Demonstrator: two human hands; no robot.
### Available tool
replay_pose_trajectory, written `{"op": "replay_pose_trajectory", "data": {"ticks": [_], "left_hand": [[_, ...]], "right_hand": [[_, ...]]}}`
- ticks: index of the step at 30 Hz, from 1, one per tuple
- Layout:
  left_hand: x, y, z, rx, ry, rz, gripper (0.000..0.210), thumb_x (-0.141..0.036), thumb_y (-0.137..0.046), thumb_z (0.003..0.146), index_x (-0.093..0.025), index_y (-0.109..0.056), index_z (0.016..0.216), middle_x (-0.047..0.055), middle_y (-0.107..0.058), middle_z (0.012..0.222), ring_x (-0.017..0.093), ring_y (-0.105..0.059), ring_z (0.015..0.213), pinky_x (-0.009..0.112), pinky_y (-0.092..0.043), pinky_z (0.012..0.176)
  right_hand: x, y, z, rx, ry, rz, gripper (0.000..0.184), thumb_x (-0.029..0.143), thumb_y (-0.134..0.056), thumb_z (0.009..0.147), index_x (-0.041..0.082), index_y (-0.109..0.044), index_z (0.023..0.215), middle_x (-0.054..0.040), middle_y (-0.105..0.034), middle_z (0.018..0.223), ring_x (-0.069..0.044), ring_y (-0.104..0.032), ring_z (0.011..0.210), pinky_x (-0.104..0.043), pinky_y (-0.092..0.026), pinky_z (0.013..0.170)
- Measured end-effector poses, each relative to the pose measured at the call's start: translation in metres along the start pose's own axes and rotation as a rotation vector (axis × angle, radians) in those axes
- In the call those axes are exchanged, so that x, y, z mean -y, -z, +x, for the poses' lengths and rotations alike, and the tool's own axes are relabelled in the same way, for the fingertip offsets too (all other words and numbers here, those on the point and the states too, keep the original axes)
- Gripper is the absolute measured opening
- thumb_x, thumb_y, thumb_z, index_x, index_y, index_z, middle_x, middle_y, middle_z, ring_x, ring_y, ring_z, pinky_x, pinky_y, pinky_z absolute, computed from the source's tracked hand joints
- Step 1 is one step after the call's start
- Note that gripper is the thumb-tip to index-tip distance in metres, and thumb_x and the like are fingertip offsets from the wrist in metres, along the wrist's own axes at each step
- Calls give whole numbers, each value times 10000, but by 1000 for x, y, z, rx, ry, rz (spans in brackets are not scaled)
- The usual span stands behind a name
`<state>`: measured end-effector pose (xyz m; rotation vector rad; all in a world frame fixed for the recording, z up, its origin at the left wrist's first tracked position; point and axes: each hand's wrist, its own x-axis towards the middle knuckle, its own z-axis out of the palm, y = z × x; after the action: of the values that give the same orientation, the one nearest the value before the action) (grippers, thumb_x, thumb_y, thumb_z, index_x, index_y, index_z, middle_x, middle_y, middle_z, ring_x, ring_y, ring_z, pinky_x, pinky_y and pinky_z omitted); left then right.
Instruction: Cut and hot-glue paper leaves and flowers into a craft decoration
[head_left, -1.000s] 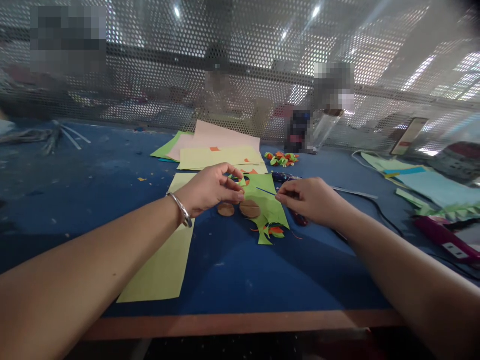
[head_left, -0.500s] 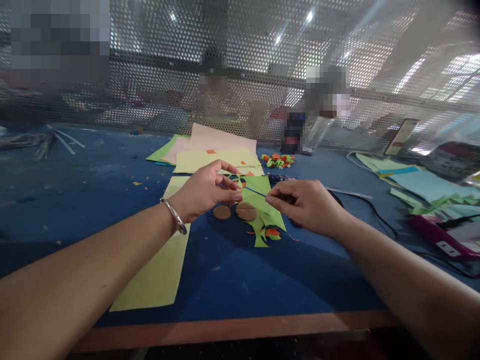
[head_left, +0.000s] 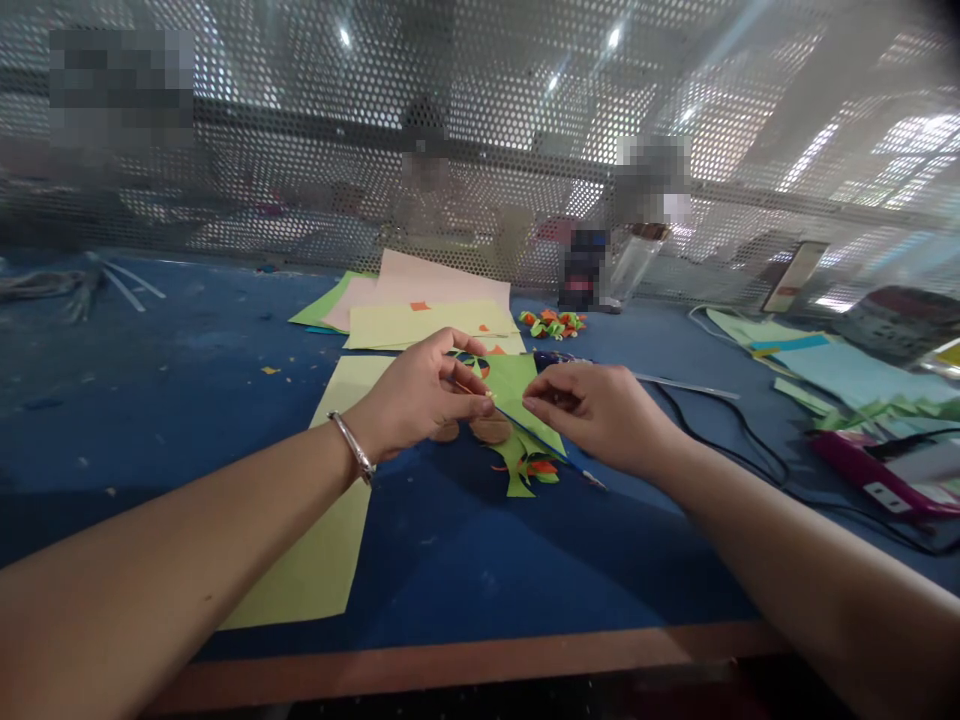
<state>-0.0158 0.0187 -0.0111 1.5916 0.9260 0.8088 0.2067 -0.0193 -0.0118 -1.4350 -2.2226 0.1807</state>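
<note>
A thin blue stick (head_left: 551, 447) slants down to the right from my left hand (head_left: 431, 385), whose thumb and fingers are pinched on its upper end. Its lower tip is narrow and greyish. A tiny pale bit shows at those fingertips, too small to name. My right hand (head_left: 592, 405) is just right of them, above the stick, its thumb and forefinger pressed together; what they hold, if anything, is hidden. Beneath the hands lie a green paper sheet (head_left: 517, 372), green and orange paper scraps (head_left: 541, 468) and two round brown discs (head_left: 491, 428), partly covered by my left hand.
Pale yellow paper (head_left: 315, 560) lies under my left forearm. Behind are stacked paper sheets (head_left: 442, 280) and a pile of orange-green curls (head_left: 553, 324). At right are a purple power strip (head_left: 862, 470), black cable (head_left: 757, 465) and light blue papers (head_left: 855, 365). A perforated metal screen (head_left: 480, 200) stands behind.
The blue stick earlier ran from my left fingers into my right fingers. Now its lower end sticks out free below my right hand, and my left hand holds it.
</note>
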Motion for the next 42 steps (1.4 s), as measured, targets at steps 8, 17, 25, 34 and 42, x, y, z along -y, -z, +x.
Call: {"op": "replay_pose_trajectory", "data": {"ticks": [8, 17, 25, 34, 42], "left_hand": [[4, 3, 2, 96, 69, -34, 475, -86, -759, 726, -223, -502, 1101, -19, -636, 771, 93, -570, 525, 210, -402, 469], [0, 6, 0, 232, 131, 210, 501, -147, -788, 701, -195, -491, 1101, 0, -691, 779, 178, -710, 651, 268, -530, 599], [4, 10, 0, 178, -5, 378, 226, -234, -689, 803, -185, -574, 991, 25, -683, 769, 187, -707, 657, 277, -546, 564], [0, 2, -4, 54, -161, 419, 132, -293, -672, 845, -175, -640, 893, 39, -697, 775, 152, -666, 625, 261, -530, 561], [4, -1, -5, 70, -208, 471, 126, -293, -671, 845, -179, -674, 898, 34, -704, 749, 164, -673, 663, 274, -518, 613]], "right_hand": [[6, -6, -2, 52, 114, 30, 158, 269, -596, 916, 177, -723, 933, -21, -688, 809, -126, -578, 678, -242, -393, 602], [-4, 8, -1, 260, 40, -59, 160, 270, -599, 893, 191, -737, 875, -2, -683, 731, -117, -552, 613, -242, -326, 564], [-6, 18, -1, 472, 30, -14, 264, 442, -646, 881, 199, -746, 899, 0, -693, 721, -125, -571, 597, -245, -331, 541], [-4, 22, -3, 542, 52, 19, 238, 428, -681, 866, 199, -745, 888, 8, -703, 726, -131, -623, 642, -239, -379, 566], [-4, 22, -4, 530, 63, 12, 247, 426, -680, 863, 198, -749, 926, -3, -708, 743, -137, -629, 647, -241, -391, 566]]}}
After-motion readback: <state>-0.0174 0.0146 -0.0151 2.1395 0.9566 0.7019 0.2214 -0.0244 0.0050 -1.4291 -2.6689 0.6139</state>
